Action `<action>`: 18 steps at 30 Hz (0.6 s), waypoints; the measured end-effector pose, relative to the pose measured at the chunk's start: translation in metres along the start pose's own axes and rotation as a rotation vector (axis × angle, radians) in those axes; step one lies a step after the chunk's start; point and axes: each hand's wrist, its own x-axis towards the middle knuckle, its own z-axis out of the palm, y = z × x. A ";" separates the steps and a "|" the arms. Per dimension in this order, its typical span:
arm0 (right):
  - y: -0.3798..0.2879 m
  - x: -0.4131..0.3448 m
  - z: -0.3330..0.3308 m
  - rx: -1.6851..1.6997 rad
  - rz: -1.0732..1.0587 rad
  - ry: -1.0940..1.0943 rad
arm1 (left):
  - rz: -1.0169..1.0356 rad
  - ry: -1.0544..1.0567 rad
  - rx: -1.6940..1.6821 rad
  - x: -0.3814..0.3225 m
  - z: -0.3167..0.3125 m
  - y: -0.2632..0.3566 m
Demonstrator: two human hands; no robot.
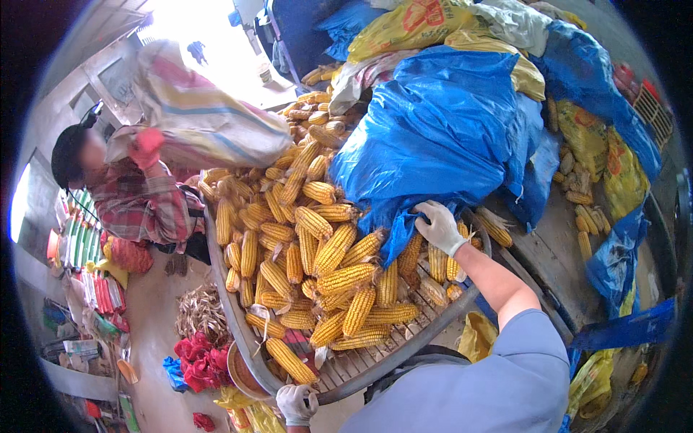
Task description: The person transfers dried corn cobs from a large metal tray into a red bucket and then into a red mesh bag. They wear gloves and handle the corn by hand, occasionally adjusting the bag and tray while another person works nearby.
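A metal frame with a slatted bottom [398, 373] holds a large heap of yellow corn cobs [335, 249]. My right hand [437, 226], in a pale work glove, grips the gathered lower edge of a blue woven plastic sack [433, 124], which lies over the heap's right side. More cobs show beneath that hand. My left hand [296, 405], also gloved, is curled at the frame's near left corner, beside a single cob [291, 361]; what its fingers close on is the rim, as far as I can see. The hidden side of the blue sack cannot be seen.
At the left a person [146, 195] in a plaid shirt and red gloves handles a striped woven sack [211, 119] over the heap. Empty yellow and blue sacks [417, 27] pile up at the back. Red net bags [201, 362], a round basket [246, 373] and dry husks [203, 314] lie on the floor.
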 end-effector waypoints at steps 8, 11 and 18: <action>-0.033 -0.012 -0.095 -0.026 -0.367 -0.065 | -0.318 0.243 -0.079 0.017 0.002 0.017; -0.009 0.015 -0.153 0.026 -0.199 0.112 | -0.392 0.295 -0.134 0.037 0.007 0.039; 0.133 0.172 -0.256 -0.230 0.188 0.640 | -0.448 0.391 -0.245 0.108 0.037 0.125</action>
